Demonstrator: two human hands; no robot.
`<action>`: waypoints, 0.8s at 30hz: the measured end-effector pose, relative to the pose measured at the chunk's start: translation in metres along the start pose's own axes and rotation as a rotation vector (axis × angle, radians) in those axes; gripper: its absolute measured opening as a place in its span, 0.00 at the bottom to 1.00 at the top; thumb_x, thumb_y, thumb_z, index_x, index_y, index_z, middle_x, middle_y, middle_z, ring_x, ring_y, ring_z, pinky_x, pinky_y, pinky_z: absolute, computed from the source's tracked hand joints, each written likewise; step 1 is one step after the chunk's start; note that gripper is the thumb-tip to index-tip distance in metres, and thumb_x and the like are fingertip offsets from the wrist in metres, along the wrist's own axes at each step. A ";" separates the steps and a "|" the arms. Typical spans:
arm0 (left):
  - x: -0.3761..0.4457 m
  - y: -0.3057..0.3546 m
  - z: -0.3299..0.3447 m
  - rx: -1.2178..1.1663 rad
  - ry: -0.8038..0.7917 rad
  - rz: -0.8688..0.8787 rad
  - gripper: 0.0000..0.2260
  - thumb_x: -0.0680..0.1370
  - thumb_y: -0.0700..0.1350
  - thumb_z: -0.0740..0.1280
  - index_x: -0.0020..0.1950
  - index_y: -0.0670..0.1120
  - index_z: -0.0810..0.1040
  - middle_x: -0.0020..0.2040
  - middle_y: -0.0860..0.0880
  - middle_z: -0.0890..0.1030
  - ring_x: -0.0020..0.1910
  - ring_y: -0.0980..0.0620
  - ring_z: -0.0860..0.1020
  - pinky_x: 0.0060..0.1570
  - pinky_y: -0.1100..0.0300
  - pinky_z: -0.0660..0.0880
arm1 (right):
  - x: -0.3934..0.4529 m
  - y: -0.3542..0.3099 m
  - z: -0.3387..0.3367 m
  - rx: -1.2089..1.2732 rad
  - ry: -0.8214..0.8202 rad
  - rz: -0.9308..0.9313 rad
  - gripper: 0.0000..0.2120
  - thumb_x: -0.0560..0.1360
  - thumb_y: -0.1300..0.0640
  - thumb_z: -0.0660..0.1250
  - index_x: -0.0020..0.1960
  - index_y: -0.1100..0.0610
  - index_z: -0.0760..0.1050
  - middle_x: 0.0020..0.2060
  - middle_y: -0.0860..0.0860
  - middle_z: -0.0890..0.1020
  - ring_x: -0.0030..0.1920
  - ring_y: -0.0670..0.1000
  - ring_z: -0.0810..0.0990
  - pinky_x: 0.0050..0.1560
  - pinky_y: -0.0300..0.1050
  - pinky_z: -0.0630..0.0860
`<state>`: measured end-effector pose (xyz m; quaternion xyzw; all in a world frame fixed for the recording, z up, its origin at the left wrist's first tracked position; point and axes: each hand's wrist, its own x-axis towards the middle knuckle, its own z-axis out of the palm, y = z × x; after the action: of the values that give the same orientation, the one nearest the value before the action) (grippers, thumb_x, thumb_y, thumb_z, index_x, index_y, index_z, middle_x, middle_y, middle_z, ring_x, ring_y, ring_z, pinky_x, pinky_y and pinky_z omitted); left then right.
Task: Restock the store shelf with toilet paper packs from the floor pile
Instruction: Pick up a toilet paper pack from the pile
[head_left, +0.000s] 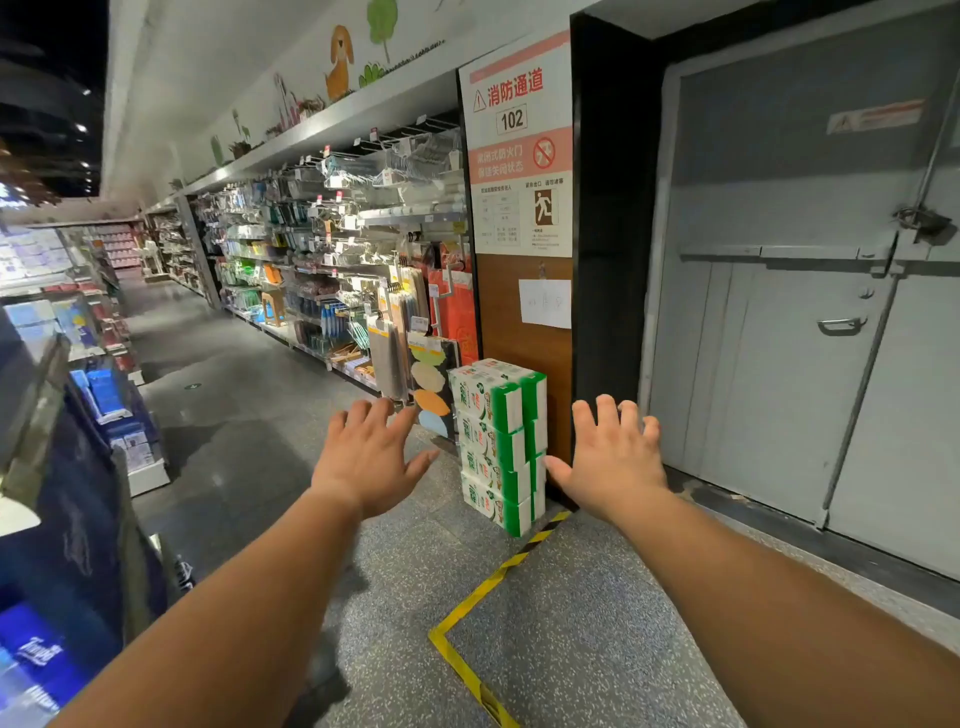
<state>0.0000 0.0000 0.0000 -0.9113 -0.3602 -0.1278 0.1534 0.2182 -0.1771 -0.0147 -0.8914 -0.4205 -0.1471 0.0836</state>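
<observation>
A stack of green-and-white toilet paper packs (497, 444) stands on the floor against a brown wall panel, several packs high. My left hand (370, 457) reaches out to the left of the stack with fingers spread, holding nothing. To the right of the stack, my right hand (613, 460) is stretched out the same way, fingers apart and empty. Neither hand touches the packs. The stack sits between the two hands, farther away.
A long shelf wall (332, 270) of hanging housewares runs along the aisle behind the stack. Grey fire doors (810, 322) stand at right. Yellow-black floor tape (493, 577) marks the zone before them. A low shelf (72, 415) with blue packs lines the left.
</observation>
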 end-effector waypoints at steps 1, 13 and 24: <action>0.005 -0.001 0.005 -0.042 -0.038 -0.020 0.34 0.78 0.71 0.46 0.76 0.53 0.63 0.71 0.46 0.70 0.69 0.42 0.66 0.70 0.43 0.63 | 0.006 0.000 0.003 0.008 -0.009 -0.002 0.40 0.76 0.29 0.59 0.79 0.51 0.55 0.76 0.57 0.62 0.75 0.63 0.60 0.74 0.66 0.58; 0.093 -0.045 0.099 -0.081 -0.225 -0.080 0.33 0.78 0.72 0.51 0.76 0.54 0.66 0.72 0.46 0.70 0.72 0.41 0.64 0.71 0.41 0.58 | 0.103 -0.041 0.087 0.027 -0.120 -0.020 0.42 0.72 0.23 0.57 0.74 0.51 0.63 0.65 0.54 0.72 0.66 0.59 0.71 0.65 0.60 0.69; 0.268 -0.125 0.184 -0.176 -0.267 -0.029 0.32 0.79 0.69 0.55 0.80 0.55 0.62 0.76 0.47 0.67 0.75 0.42 0.63 0.72 0.40 0.58 | 0.273 -0.113 0.158 0.080 -0.206 0.039 0.40 0.72 0.24 0.57 0.72 0.51 0.66 0.65 0.53 0.74 0.65 0.58 0.73 0.64 0.60 0.70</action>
<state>0.1251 0.3204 -0.0538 -0.9247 -0.3780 -0.0390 0.0218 0.3259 0.1353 -0.0703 -0.9057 -0.4151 -0.0362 0.0784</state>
